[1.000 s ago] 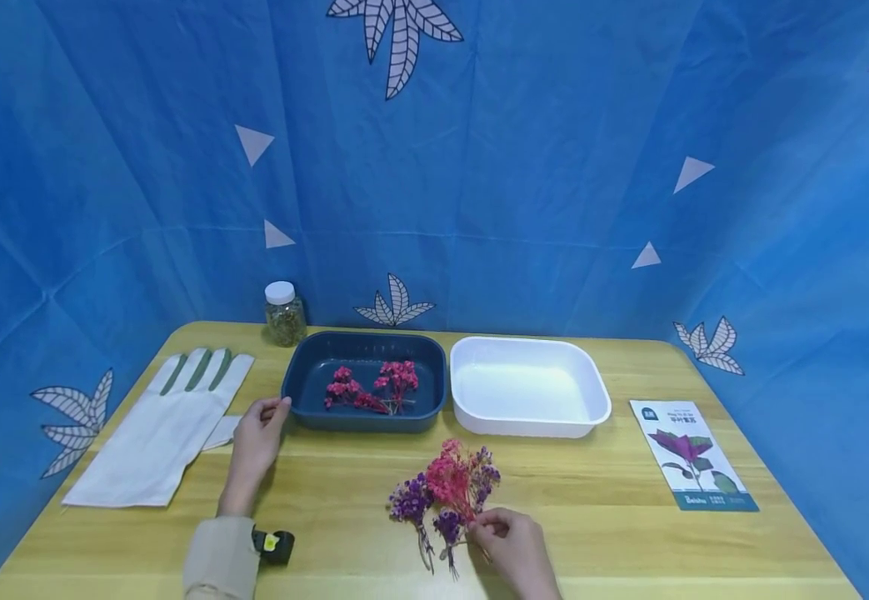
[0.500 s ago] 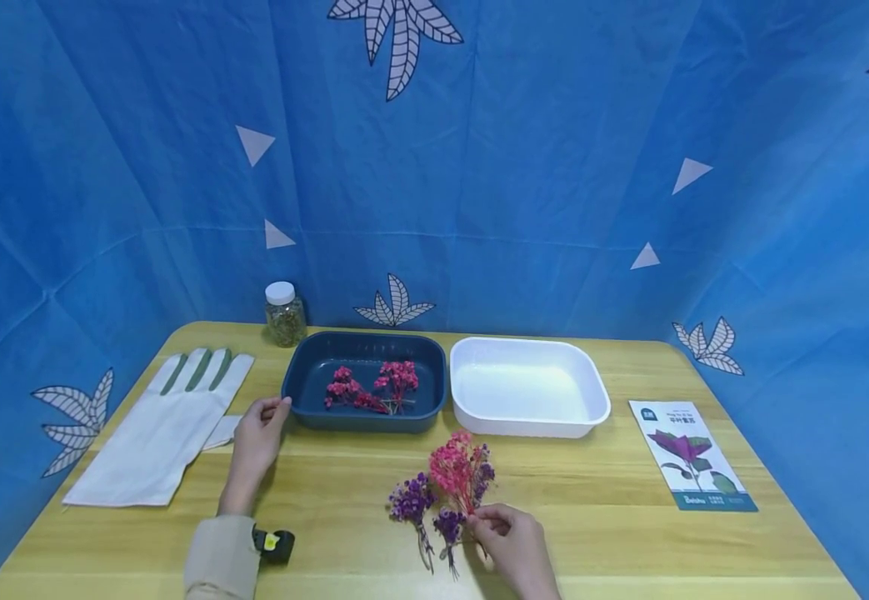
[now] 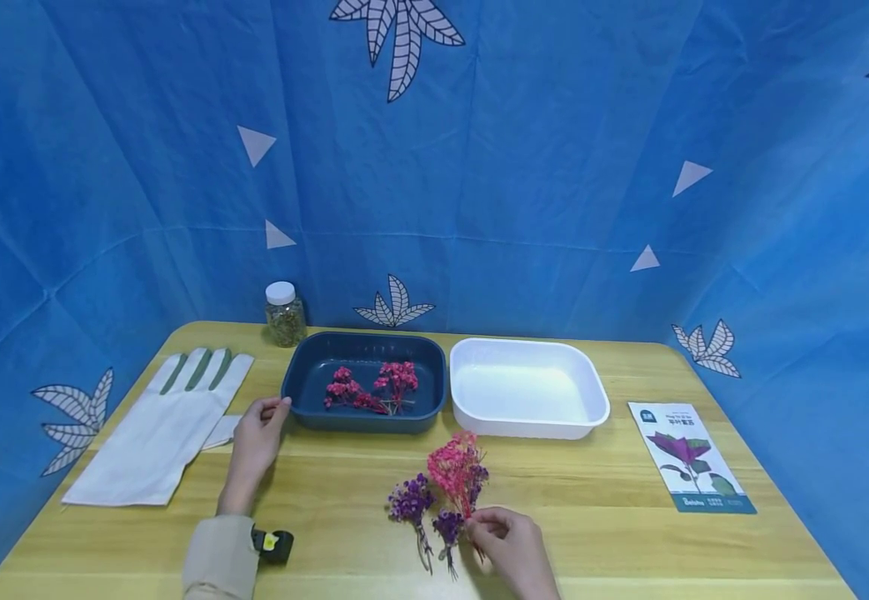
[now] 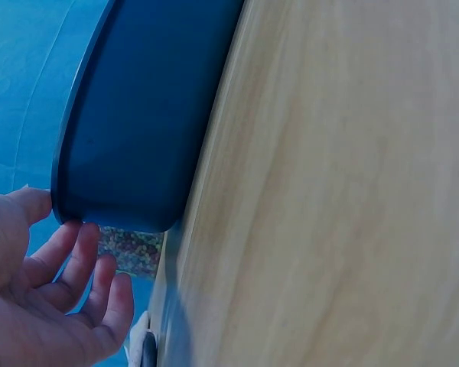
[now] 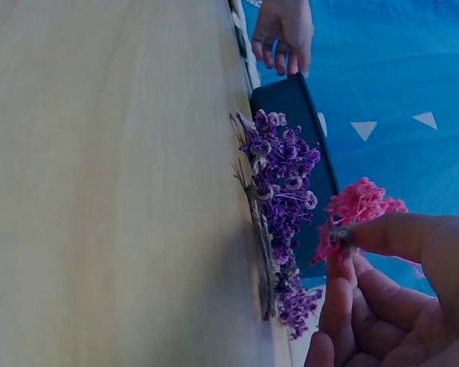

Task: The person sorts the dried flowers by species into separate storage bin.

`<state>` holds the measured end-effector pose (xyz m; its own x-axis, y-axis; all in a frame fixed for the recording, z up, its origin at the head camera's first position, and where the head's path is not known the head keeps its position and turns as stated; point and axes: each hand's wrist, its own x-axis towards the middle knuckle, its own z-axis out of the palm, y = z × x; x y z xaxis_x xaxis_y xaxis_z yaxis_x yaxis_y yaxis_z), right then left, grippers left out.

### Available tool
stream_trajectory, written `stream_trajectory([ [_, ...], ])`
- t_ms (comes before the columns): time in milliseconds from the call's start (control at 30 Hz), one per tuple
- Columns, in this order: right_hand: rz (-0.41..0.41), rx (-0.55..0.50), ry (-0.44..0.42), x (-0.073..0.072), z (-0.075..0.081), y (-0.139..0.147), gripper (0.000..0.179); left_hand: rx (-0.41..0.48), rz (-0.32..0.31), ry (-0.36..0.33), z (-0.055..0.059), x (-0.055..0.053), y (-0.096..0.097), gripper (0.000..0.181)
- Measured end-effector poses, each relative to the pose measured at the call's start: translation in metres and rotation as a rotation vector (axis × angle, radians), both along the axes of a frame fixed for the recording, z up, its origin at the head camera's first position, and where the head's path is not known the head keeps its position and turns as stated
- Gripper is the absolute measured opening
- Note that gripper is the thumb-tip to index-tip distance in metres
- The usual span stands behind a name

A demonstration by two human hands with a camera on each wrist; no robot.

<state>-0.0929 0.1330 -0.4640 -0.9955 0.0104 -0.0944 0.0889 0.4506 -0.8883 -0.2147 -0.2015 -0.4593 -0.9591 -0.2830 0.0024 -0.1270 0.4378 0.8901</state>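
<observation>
At the far left, a white glove with green stripes on its fingers is laid flat on the wooden tabletop. To the right of it, the left hand is seen, with a beige sleeve and a black strap at its wrist. The near left corner of a dark blue tray is pinched at the rim by this hand; the grip is narrow, while the other fingers are left loosely bent. Behind this hand, a jar with a white lid is placed upright, just beside the tray. Inside the dark blue tray, some red-pink sprigs are contained.

In front of the trays, purple flowers are laid on the tabletop, with their stems turned toward the near edge. Next to them, a pink flower bunch is held above the tabletop by the right hand; its stem is pinched between thumb and finger, so the grip is closed narrowly around it. A white tray is placed close to the right side of the dark blue one. At the far right, a packet is laid flat, on which a purple-leaved plant is printed.
</observation>
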Motion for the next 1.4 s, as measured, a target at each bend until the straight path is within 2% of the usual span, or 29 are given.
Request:
stream_trajectory([
  [400, -0.029, -0.020, 0.020, -0.002, 0.006, -0.001, 0.022, 0.002, -0.005, -0.005, 0.000, 0.000, -0.001, 0.052],
  [833, -0.054, -0.026, 0.101, -0.017, 0.023, -0.007, 0.018, 0.003, -0.010, -0.001, 0.001, 0.000, -0.001, 0.052],
  [1133, -0.058, 0.020, 0.179, -0.041, 0.036, -0.013, 0.016, 0.006, -0.013, -0.002, -0.002, 0.004, 0.000, 0.050],
  [1400, 0.016, 0.067, 0.293, -0.072, 0.047, -0.024, 0.016, 0.005, -0.013, 0.007, 0.000, 0.002, 0.000, 0.052],
])
